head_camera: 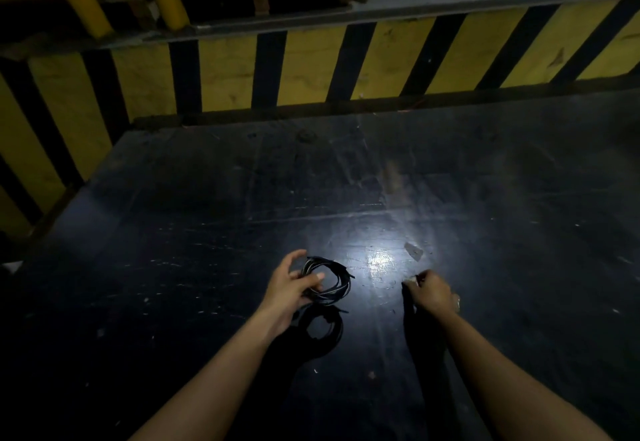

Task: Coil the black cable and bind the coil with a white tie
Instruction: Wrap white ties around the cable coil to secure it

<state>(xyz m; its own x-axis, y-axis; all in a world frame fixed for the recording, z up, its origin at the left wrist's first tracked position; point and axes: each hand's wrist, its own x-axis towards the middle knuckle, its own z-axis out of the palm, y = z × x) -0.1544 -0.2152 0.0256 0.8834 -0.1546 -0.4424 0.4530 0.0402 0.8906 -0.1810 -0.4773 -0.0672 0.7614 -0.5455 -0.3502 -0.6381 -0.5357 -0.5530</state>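
The black cable (327,279) is wound into a small round coil, held just above the dark, scratched desk (485,198) near its front middle. The left hand (289,288) grasps the coil at its left side, thumb lying across the loops and the other fingers curled behind them; a short cable end sticks out to the right of the coil. The coil and the hand throw a dark shadow on the desk just below them.

The right hand (431,291) sits well apart to the right, clenched with its fingertips pinched together low over the desk. Something small and pale shows at the fingertips, possibly a white tie (410,280), but the light is too poor to be sure.

Between the two hands a bright patch of glare (379,262) lies on the desk. Just beyond it, up and to the right, a small grey scrap (414,251) lies flat on the surface. Nothing stands between the hands and the coil.

Behind the desk runs a barrier painted in yellow and black stripes (311,63), and above it yellow pipes (166,0) cross the top left of the view.
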